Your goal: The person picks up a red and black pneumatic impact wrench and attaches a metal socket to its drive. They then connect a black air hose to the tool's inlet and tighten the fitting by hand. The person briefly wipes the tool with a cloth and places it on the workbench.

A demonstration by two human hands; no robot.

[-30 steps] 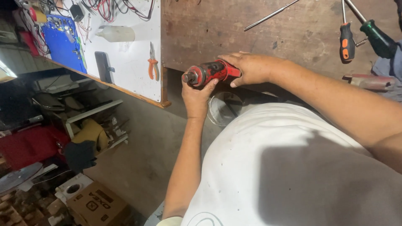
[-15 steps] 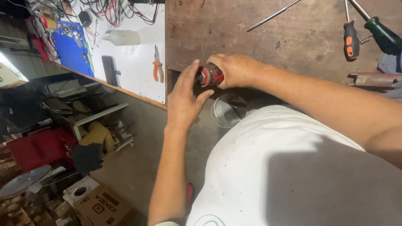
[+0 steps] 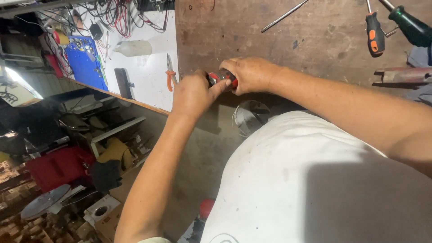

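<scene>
At 6 o'clock, nearest the camera: white shirt (image 3: 315, 189) filling lower frame, both forearms reaching up toward 12. Just past shirt edge, round clear container (image 3: 250, 118) below the tabletop edge, partly hidden. At frame centre, small red-and-black tool (image 3: 222, 78) held over the edge of the brown wooden tabletop (image 3: 315, 36), clamped between both hands, probably gripped two-handed to steady it while a part is turned or pressed. Right hand (image 3: 252, 74) wrapped over the tool body from 2 o'clock, fingers curled tight around it. Left hand (image 3: 194, 92) coming from 7 o'clock, fingers bunched, thumb and forefinger pinching the tool's near end; exact contact hidden, cannot tell more. Further out at 10 o'clock: orange-handled pliers (image 3: 170, 72) on white board (image 3: 148, 81), clear bottle (image 3: 132, 48), blue board (image 3: 85, 60), red and black wires (image 3: 117, 13). At 1–2 o'clock, far: orange-black screwdriver (image 3: 375, 38), green-handled screwdriver (image 3: 411, 28), thin metal rod (image 3: 284, 16), lying loose within reach.
</scene>
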